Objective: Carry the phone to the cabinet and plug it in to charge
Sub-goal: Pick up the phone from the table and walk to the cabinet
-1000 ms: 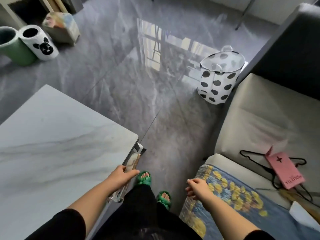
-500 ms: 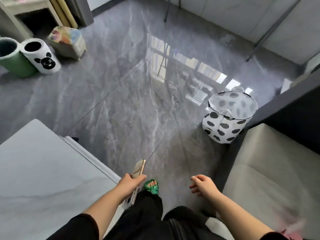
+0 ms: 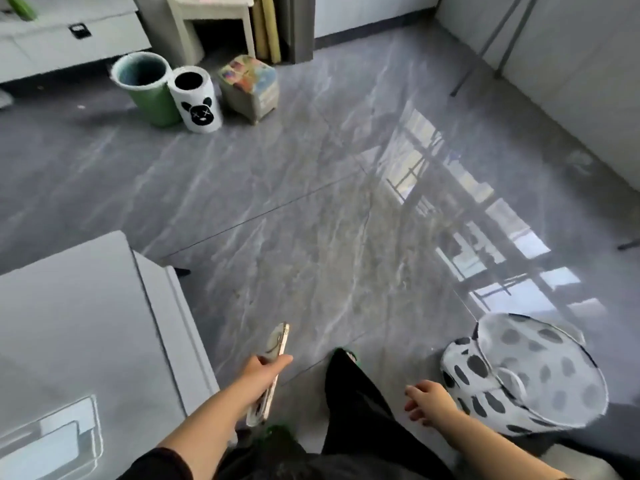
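Note:
My left hand grips a phone in a clear case, edge-on, its top pointing up and forward above the grey floor. My right hand hangs loose and holds nothing, fingers slightly curled and apart. A low white cabinet with a dark recessed handle stands along the far left wall, well ahead of both hands. My black-trousered leg steps forward between the hands.
A marble-topped table fills the lower left. A spotted fabric basket sits at lower right. Ahead stand a green bin, a panda-print bin, a colourful small stool and a white side table.
I have lifted the phone off the table edge and moved forward and left. The sofa has left the view; the bins and cabinet have come closer.

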`<state>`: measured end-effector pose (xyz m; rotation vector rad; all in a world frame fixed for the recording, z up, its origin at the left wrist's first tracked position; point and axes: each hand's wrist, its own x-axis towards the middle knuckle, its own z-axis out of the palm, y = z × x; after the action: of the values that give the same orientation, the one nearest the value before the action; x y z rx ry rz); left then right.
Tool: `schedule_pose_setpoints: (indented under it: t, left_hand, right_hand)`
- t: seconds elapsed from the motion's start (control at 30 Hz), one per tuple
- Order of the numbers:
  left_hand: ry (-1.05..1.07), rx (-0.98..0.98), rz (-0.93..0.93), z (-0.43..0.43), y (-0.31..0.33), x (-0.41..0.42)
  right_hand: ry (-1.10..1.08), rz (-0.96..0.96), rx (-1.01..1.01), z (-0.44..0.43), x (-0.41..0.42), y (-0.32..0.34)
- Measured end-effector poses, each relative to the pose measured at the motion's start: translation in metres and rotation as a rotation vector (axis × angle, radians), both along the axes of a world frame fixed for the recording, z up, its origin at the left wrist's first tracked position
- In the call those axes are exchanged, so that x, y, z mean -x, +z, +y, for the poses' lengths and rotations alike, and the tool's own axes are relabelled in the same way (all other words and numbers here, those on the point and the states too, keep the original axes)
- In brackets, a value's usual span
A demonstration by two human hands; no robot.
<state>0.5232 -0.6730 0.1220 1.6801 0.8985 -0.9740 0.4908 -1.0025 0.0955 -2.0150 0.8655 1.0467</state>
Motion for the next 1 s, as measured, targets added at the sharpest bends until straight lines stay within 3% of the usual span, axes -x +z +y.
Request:
schedule_pose_setpoints:
  t: [0.17, 0.5, 0.7, 1.0]
  left_hand:
    - [0.263, -0.085, 0.001, 0.014, 0.012, -0.018]
    - [0.650, -0.109, 0.057, 0.105, 0.002, -0.057]
    - [0.753, -0.064, 0.066, 0.169, -0.004, -0.120]
    - [0.769, -0.021, -0.057, 0.261, 0.004, -0.259]
  right_hand:
    - [0.207, -0.014, -0.090, 0.043, -0.120, 0.000]
    - [0.514, -0.119, -0.269, 0.244, -0.313, 0.012]
    - [0.621, -0.095, -0.232, 0.312, -0.382, 0.023]
    - [0.611, -0.030, -0.111, 0.351, -0.501, 0.022]
